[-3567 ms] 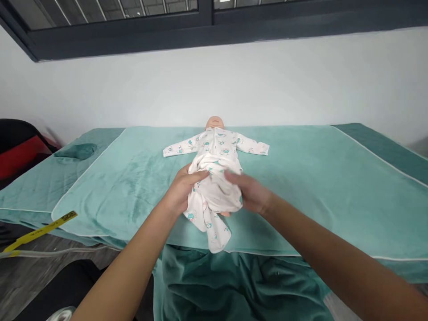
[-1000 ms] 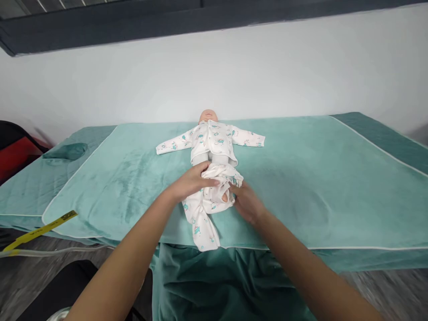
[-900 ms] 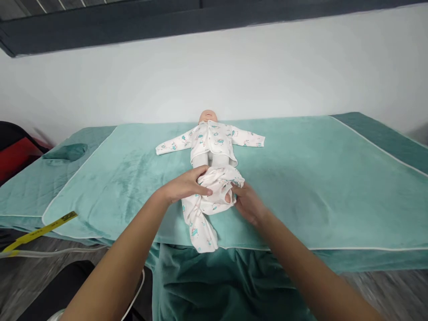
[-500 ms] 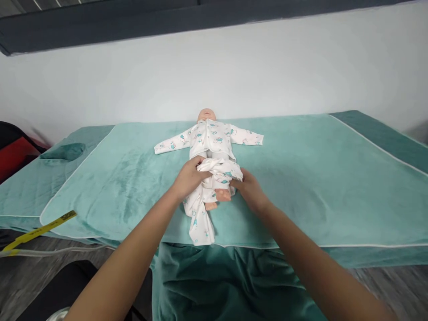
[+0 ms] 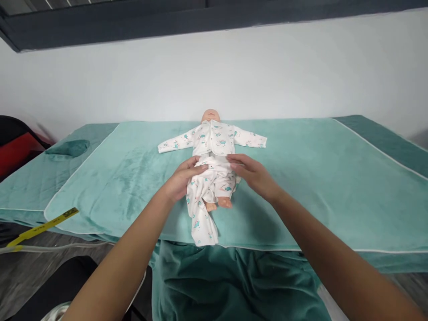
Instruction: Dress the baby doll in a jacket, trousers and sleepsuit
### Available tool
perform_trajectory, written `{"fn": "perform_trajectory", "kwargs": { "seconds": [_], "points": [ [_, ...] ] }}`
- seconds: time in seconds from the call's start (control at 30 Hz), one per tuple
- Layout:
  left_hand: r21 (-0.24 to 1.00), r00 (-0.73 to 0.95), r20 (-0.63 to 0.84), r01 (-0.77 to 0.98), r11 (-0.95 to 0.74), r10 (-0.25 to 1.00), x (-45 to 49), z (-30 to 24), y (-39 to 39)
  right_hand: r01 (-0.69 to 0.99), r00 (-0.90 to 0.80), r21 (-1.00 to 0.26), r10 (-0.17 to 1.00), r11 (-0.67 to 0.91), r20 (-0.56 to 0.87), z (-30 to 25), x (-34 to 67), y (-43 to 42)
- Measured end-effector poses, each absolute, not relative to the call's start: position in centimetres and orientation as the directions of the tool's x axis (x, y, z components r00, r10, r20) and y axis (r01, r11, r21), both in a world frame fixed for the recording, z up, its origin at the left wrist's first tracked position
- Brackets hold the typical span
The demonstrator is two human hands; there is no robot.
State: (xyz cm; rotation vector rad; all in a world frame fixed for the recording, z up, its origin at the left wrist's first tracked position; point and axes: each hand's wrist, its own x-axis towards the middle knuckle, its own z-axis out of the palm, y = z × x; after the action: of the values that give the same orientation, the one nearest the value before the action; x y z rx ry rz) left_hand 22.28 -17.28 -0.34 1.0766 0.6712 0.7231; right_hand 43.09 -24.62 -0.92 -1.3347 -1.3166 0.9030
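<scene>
A baby doll (image 5: 210, 117) lies on its back on a teal towel (image 5: 301, 178), head toward the wall. It wears a white top with teal prints (image 5: 214, 139), sleeves spread out. White printed trousers (image 5: 210, 187) cover its hips and legs, and both bare feet (image 5: 219, 204) stick out. One trouser leg trails empty toward the near edge. My left hand (image 5: 182, 178) grips the waistband on the doll's left side. My right hand (image 5: 250, 171) grips the waistband on the other side, fingers curled over the cloth.
The towel lies on a green padded bed against a white wall. A darker green cloth (image 5: 234, 285) hangs off the near edge. A small folded green cloth (image 5: 68, 147) sits far left. A yellow tape (image 5: 43, 227) and a red-black object (image 5: 16, 147) are at left.
Both hands have pulled the bunched trousers up from the doll's lower legs to its waist. The feet have come out of the cloth.
</scene>
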Motion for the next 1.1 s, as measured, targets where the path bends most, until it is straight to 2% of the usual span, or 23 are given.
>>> {"fn": "perform_trajectory", "kwargs": {
  "seconds": [0.13, 0.2, 0.3, 0.43, 0.53, 0.6, 0.7, 0.8, 0.97, 1.03, 1.1],
  "points": [
    [0.99, 0.576, -0.05, -0.082, 0.118, 0.816, 22.9, 1.2, -18.3, 0.427, -0.12, -0.899, 0.992, 0.095, 0.047, 1.9, 41.4, -23.4],
    [1.0, 0.513, -0.003, -0.014, 0.012, 0.858, 22.7, 1.3, -18.5, 0.436, -0.162, -0.897, 0.987, 0.07, -0.001, 2.5, 41.3, -22.5],
    [0.999, 0.521, -0.007, 0.043, -0.018, 0.853, 21.6, 0.6, -18.8, 0.336, -0.135, -0.942, 0.99, 0.016, -0.032, 2.8, 41.6, -21.5],
    [0.995, 0.681, -0.104, 0.071, 0.076, 0.725, 20.4, -0.6, -19.1, 0.116, -0.12, -0.991, 0.989, -0.066, -0.08, 2.5, 41.5, -20.9],
    [0.99, 0.553, -0.054, -0.081, 0.118, 0.831, 20.6, -1.4, -18.6, 0.118, -0.184, -0.991, 0.979, -0.066, -0.087, 2.0, 41.0, -20.7],
    [0.966, 0.411, -0.012, -0.229, 0.116, 0.912, 21.1, -1.9, -18.0, 0.253, -0.31, -0.967, 0.944, -0.033, -0.113, 1.9, 40.8, -20.5],
    [0.931, 0.33, -0.044, -0.329, 0.159, 0.943, 21.7, -2.8, -17.4, 0.444, -0.44, -0.895, 0.881, 0.041, -0.178, 2.0, 40.6, -20.2],
    [0.919, 0.376, -0.128, -0.303, 0.253, 0.918, 21.4, -3.6, -17.7, 0.412, -0.344, -0.911, 0.928, 0.012, -0.144, 2.0, 40.4, -19.9],
    [0.912, 0.59, -0.204, -0.176, 0.371, 0.782, 20.1, -4.2, -18.6, 0.1, -0.204, -0.986, 0.967, -0.132, -0.15, 1.0, 39.6, -19.4],
    [0.901, 0.522, -0.194, -0.24, 0.361, 0.831, 20.1, -4.2, -18.6, 0.05, -0.183, -0.984, 0.967, -0.169, -0.176, 0.6, 39.3, -19.3],
    [0.872, 0.393, -0.175, -0.364, 0.328, 0.903, 20.4, -4.2, -18.3, 0.09, -0.202, -0.98, 0.96, -0.177, -0.192, 0.5, 39.1, -19.2]
  ]
}}
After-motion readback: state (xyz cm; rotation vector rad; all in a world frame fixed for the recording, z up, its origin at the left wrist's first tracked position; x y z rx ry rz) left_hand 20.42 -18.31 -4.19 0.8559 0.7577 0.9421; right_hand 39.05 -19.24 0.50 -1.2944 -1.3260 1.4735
